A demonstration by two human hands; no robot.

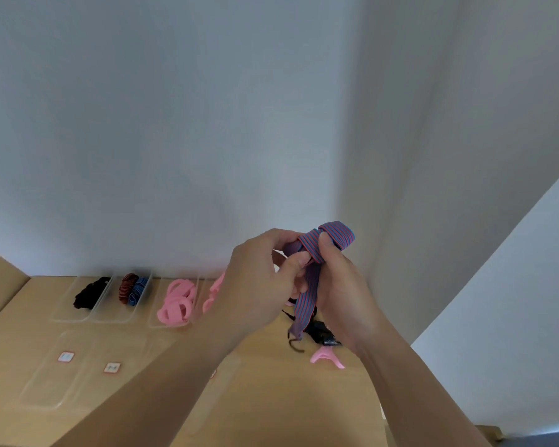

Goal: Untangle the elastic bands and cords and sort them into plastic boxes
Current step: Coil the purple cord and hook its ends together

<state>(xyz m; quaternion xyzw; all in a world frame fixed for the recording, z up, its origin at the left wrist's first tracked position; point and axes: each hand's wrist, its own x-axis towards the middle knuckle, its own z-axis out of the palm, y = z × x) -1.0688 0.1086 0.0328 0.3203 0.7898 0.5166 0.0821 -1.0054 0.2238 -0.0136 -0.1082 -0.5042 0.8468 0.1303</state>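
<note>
Hands raised above the table (265, 398) — left hand (259, 285) and right hand (346, 285) both curl fingers around the knotted striped band (307, 285), pinching it

Left hand (259, 285) partly hides pink bands (214, 288)

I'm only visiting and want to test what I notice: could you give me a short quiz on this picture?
1. True or false: the left hand and right hand both hold the striped band.
2. Which box in the back row holds the black cords? A) leftmost box B) second C) third
3. What colour is the loose band on the table below the right hand?
Key: 1 true; 2 A; 3 pink.
</note>
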